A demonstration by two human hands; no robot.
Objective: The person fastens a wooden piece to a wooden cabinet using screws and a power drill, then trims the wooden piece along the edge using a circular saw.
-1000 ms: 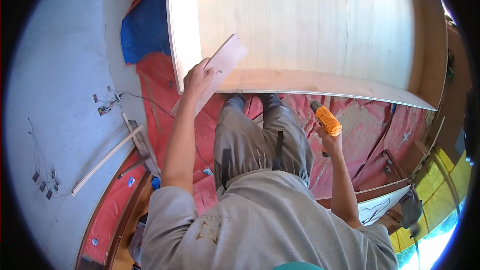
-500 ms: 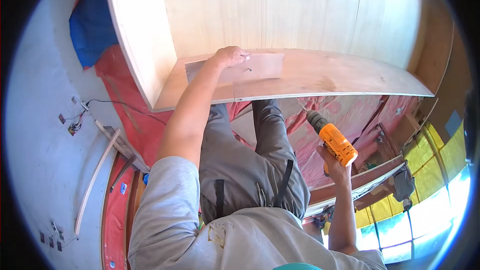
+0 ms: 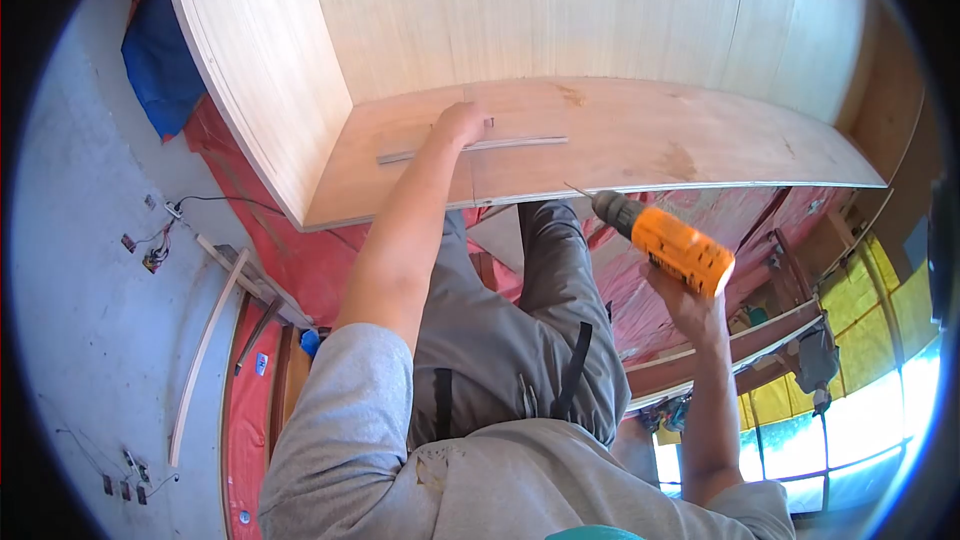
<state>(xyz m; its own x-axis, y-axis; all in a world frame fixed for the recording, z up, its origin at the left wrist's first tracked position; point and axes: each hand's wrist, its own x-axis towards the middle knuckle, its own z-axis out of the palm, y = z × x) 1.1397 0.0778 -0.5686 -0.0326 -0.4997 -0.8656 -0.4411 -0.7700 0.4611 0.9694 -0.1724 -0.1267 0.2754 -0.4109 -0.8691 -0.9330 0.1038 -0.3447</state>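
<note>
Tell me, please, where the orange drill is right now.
In the head view, the drill is right of centre, in the right hand, its bit pointing toward the wooden panel.

The board (image 3: pixel 515 143), slanting over the left near edge of the panel (image 3: pixel 620 140) a second ago, now runs left to right over it, thin edge showing. The left hand (image 3: pixel 466 123) is over the panel too; the drill (image 3: pixel 672 240) points further left.

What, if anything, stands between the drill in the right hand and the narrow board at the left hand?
Nothing visible: between the drill in the right hand and the narrow board at the left hand, only the wooden panel shows.
</note>
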